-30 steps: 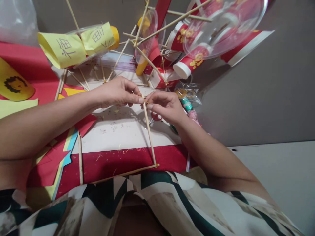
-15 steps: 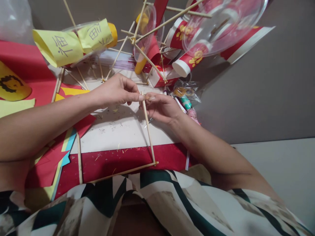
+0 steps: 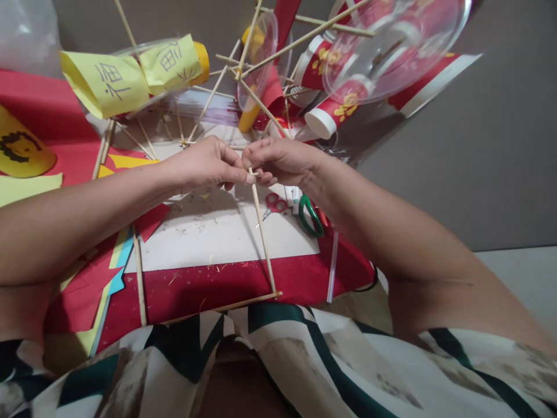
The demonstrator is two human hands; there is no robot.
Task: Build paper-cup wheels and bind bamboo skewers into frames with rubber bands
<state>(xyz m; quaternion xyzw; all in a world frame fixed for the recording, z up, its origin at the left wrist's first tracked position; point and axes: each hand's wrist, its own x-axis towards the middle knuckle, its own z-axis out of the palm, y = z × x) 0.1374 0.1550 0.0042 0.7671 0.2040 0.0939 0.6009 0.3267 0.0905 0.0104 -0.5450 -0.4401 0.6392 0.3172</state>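
Note:
Near the middle of the view, my left hand [image 3: 217,165] pinches the upper end of a thin wooden stick [image 3: 262,238]. Its lower end joins another wooden stick [image 3: 226,303] at a corner near my lap. A short stick tip pokes out crosswise beside my left thumb. My right hand [image 3: 276,158] is closed right at that end, thumb and forefinger pressed together; what they hold is too small to make out. Below my right hand, a small pair of scissors with red handles [image 3: 275,202] lies on a white sheet [image 3: 187,232].
Green-handled scissors [image 3: 311,216] lie under my right forearm, above a clear straw [image 3: 333,267]. Coloured paper [image 3: 87,296] is piled at left. Behind my hands stands a stick frame [image 3: 209,101] with red paper cups [image 3: 335,110], a clear plastic lid [image 3: 452,29] and yellow paper [image 3: 104,84].
My right hand has turned over and risen slightly around the stick's upper end, uncovering both pairs of scissors. My left hand keeps its pinch in nearly the same place.

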